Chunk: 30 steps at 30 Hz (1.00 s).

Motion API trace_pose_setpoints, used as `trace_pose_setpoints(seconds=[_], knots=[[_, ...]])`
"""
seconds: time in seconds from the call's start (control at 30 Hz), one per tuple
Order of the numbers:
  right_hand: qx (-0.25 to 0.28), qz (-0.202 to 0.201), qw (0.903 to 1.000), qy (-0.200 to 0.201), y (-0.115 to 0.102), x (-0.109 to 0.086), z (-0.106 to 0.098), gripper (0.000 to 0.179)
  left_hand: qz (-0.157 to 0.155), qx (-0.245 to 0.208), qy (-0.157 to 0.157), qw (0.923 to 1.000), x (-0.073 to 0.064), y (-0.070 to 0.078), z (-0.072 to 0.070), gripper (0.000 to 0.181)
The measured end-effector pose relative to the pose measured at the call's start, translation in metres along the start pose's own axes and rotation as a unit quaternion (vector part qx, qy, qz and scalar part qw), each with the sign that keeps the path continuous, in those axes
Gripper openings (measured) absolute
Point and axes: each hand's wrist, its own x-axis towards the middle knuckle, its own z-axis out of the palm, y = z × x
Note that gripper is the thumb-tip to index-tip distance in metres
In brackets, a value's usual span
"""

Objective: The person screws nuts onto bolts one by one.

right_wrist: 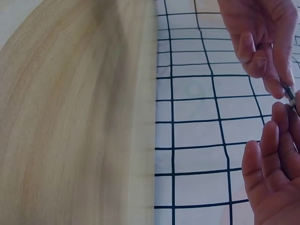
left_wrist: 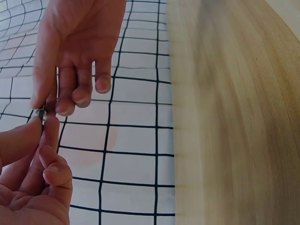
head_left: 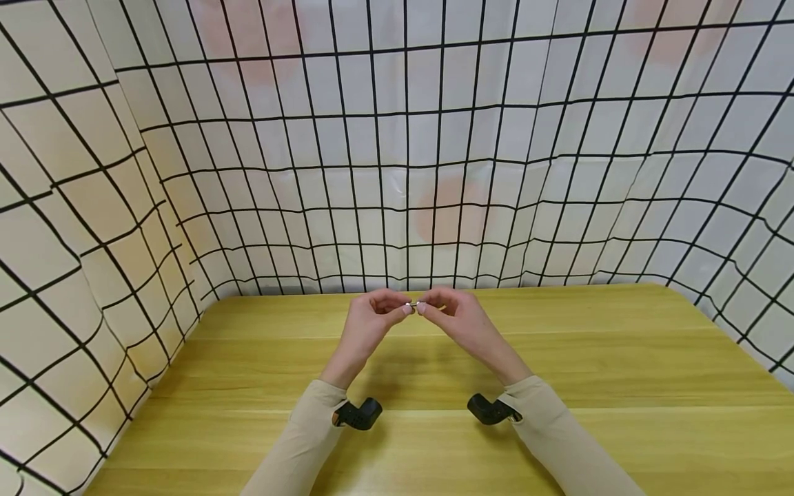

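Note:
Between the fingertips of both hands is a small silvery bolt (head_left: 413, 304), held above the far part of the table. My left hand (head_left: 367, 322) pinches one end with thumb and forefinger; my right hand (head_left: 460, 318) pinches the other end the same way. Threads show on the bolt's shank (right_wrist: 288, 91) in the right wrist view. A paler, wider piece sits by the right fingertips, too small to tell whether it is a nut or the head. In the left wrist view the bolt (left_wrist: 41, 113) is mostly covered by fingers.
A wooden table (head_left: 595, 358) lies beneath the hands. Behind and beside it hangs a white sheet with a black grid (head_left: 347, 145). Black wrist-camera mounts (head_left: 360, 415) stick out from both beige sleeves (head_left: 305, 428).

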Motion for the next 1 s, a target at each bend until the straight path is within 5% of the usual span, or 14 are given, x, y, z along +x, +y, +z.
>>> trace_pose_setpoints(seconds=[0.47, 0.67, 1.0], knots=[[-0.01, 0.019, 0.9997, 0.009, -0.021, -0.004, 0.001, 0.019, -0.001, 0.005, -0.009, 0.9999, -0.001, 0.0, 0.0, 0.017], [0.007, 0.035, 0.9991, 0.023, -0.004, -0.001, 0.002, 0.028, 0.002, 0.007, -0.004, 1.0, 0.0, -0.001, 0.001, 0.012], [0.033, -0.023, 0.9991, 0.012, 0.0, -0.001, 0.0, 0.025, 0.001, 0.004, 0.004, 1.0, 0.001, -0.002, 0.001, 0.012]])
